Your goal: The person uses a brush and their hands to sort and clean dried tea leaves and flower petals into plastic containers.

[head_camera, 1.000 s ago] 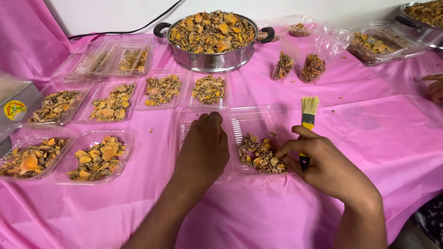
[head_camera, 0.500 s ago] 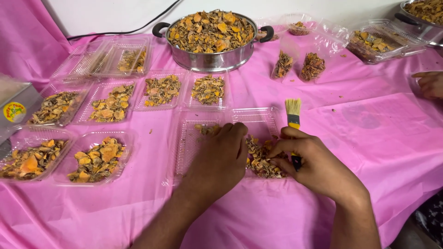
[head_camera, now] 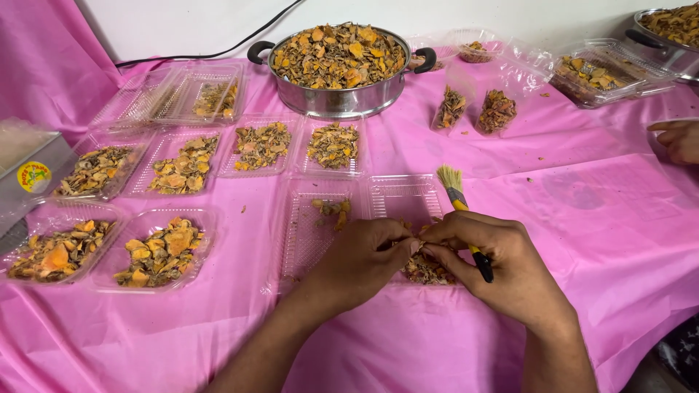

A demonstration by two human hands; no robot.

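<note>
My left hand (head_camera: 360, 262) and my right hand (head_camera: 495, 262) meet over an open clear plastic clamshell box (head_camera: 397, 200) on the pink tablecloth. The fingertips of both pinch at a pile of dried brown and orange pieces (head_camera: 426, 268) in the box's right half. A few pieces (head_camera: 331, 211) lie in its left half. In my right hand is a small brush (head_camera: 459, 200) with a yellow and black handle, bristles pointing away from me.
A steel pot (head_camera: 338, 69) heaped with dried pieces stands at the back. Several filled clear trays (head_camera: 182, 164) sit to the left, two small filled bags (head_camera: 473, 109) to the right. Another person's hand (head_camera: 677, 138) rests at the right edge. A box with a sticker (head_camera: 29, 171) is far left.
My left hand slid right from the box's left half to meet my right hand over the pile. The brush moved left with my right hand.
</note>
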